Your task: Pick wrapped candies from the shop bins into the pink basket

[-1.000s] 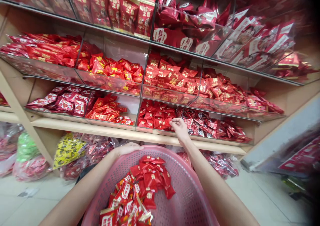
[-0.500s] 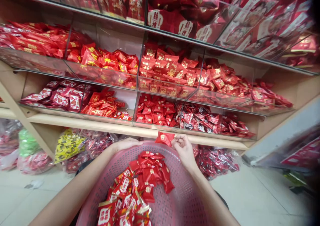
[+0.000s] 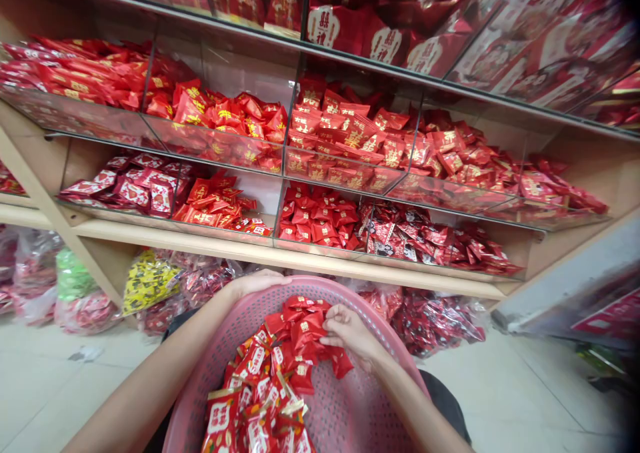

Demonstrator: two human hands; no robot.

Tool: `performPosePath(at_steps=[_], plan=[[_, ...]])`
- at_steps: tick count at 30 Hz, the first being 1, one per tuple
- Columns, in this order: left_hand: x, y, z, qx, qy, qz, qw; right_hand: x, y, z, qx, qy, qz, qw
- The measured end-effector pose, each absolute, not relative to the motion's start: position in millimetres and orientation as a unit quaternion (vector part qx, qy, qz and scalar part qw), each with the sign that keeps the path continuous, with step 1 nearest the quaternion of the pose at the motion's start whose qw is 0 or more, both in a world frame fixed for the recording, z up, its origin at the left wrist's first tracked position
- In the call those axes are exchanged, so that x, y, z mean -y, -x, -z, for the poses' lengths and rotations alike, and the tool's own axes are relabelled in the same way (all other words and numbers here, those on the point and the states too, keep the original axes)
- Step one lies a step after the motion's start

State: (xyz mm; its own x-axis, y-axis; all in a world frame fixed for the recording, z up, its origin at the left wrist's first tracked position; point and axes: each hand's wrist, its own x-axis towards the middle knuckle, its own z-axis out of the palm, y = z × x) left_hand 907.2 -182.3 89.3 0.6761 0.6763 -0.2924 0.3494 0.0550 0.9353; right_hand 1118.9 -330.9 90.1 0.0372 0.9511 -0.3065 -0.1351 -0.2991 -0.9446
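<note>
Red packet (image 3: 307, 331) is inside the pink basket (image 3: 407, 366), just off the right hand's (image 3: 353, 336) fingertips, on their left. Looks lightly pinched at its near edge, long axis hard to call tbh. Right hand's way closer; left hand (image 3: 260, 281) is gripping the far-left rim.

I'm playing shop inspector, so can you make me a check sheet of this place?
Surface: wooden shelf, shelf packets above it.
Things: pink basket with red packets, mostly on its left side.
Clutter: plastic bags under the shelf; pale scrap on the floor.
Hands: left hand on the basket's rim; right hand at the packets inside, grip unclear.
Cables: nothing seen.
Surroundings: tiled floor, pale wall at right.
</note>
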Motion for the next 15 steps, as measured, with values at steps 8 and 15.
performPosePath(at_steps=[8,15], plan=[[177.1,-907.7,-82.4,-0.394,-0.689,-0.135,0.593,330.6,-1090.7,-74.5,0.48,0.548,-0.522,0.443],[179.8,-904.9,-85.1,-0.391,-0.682,-0.138,0.602,324.7,-1083.6,-51.0,0.585,0.568,-0.412,0.406]])
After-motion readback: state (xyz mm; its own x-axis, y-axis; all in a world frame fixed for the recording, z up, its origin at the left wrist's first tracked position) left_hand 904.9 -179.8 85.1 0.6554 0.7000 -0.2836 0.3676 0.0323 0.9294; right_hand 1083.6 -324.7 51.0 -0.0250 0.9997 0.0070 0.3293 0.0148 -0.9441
